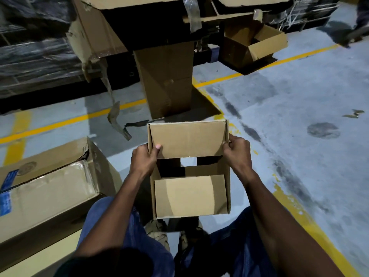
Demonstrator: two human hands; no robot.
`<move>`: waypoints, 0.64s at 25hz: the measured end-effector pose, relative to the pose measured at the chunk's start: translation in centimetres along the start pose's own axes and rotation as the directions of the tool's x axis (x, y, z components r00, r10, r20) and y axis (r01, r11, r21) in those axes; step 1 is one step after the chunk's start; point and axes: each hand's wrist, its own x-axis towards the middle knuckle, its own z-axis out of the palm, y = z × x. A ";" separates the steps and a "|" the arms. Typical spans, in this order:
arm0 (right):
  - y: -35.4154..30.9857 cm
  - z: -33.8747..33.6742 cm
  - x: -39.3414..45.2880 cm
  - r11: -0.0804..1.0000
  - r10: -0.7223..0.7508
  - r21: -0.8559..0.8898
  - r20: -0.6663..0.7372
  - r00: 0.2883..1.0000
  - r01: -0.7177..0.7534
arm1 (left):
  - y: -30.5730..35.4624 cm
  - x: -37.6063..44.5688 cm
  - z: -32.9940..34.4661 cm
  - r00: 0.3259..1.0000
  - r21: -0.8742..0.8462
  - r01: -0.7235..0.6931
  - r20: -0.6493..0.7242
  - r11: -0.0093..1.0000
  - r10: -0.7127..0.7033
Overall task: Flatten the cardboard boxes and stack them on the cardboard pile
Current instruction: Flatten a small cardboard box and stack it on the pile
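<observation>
Nearest the camera, at the bottom of the frame, the person's jeans-clad legs (127, 226) and shoes (159, 232) are showing under two bare forearms reaching forward. Above them, in the centre, the small box (189, 194) is hanging in the air between both hands, open end facing up, with its two flaps folded partly inward — one far flap (187, 139) and one near flap (190, 194).

To the left, a big dented box (50, 188) with blue labels is lying on the floor. In the upper half of the frame a heap of torn cardboard (111, 27) with loose tape is piling up — probably the cardboard pile, though I cannot be sure — with a tall upright carton (165, 80) leaning below it and an open box (257, 43) sitting at the upper right. Yellow lines (69, 120) are crossing the grey floor (299, 96).

The left hand (143, 158) is gripping the box's left wall, thumb pressing on the far flap's corner; the right hand (237, 150) is clamping the right wall, fingers curled over the edge. The hands are apart, one on each side.

To flatten it well, the flaps should probably be swung outward first, then opposite corners pushed toward each other so the walls are folding along existing creases rather than buckling. Whether the bottom is taped or already open is not showing clearly.
</observation>
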 end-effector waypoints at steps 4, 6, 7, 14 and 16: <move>0.0 1.4 0.1 0.997 0.029 -0.070 0.080 0.996 -0.024 | -0.7 -0.8 -2.1 0.999 0.215 -0.019 0.050 0.976 0.008; -0.4 2.6 0.1 0.990 0.007 -0.143 0.126 0.992 0.011 | -1.2 -0.8 -2.4 0.999 0.281 0.050 -0.014 0.958 -0.048; -0.6 3.3 0.0 0.981 -0.003 -0.194 0.139 0.990 0.030 | -1.6 -0.7 -2.2 0.995 0.295 0.104 -0.042 0.950 -0.095; -3.9 5.3 -2.0 0.961 0.012 -0.278 -0.007 1.000 -0.013 | -2.1 0.9 -0.1 0.941 0.263 0.339 -0.107 0.903 -0.322; -4.4 6.1 -2.6 0.975 0.117 -0.178 -0.106 0.987 -0.135 | -1.9 1.2 0.4 0.930 0.232 0.368 -0.111 0.900 -0.352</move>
